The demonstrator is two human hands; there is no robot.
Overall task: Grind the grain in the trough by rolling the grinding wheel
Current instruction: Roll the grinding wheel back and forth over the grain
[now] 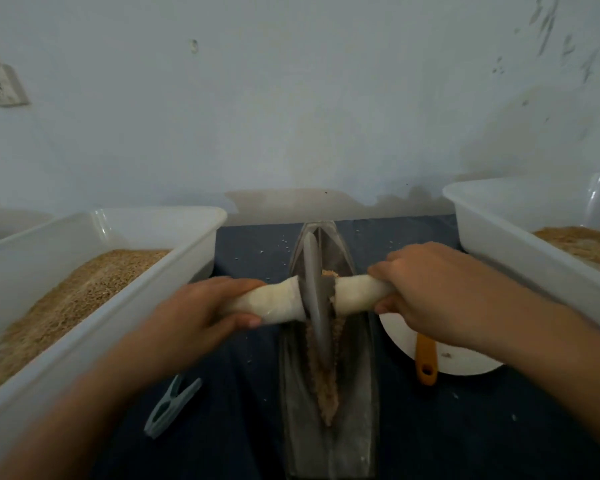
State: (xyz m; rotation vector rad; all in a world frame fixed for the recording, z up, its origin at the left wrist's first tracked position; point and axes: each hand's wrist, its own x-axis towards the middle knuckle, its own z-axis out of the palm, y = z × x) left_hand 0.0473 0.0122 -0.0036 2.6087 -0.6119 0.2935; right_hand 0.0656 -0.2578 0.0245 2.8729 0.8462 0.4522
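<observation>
A: Fingers of the left hand [201, 306] and right hand [426, 285] curl around the white handles, wheel [314, 292] between them, in the trough [326, 393].

B: Risk?

A: Tilting could spill grain [328, 386] sideways.

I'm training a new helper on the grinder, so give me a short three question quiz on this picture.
1. True or false: both hands grip the wheel's wrapped handles.
2. What lies in the trough under the wheel?
3. Which lies left of the trough: A) peg B) plate?

Key:
1. True: left hand and right hand each hold a handle.
2. Ground grain.
3. A, the peg; the plate is on the right.
</observation>
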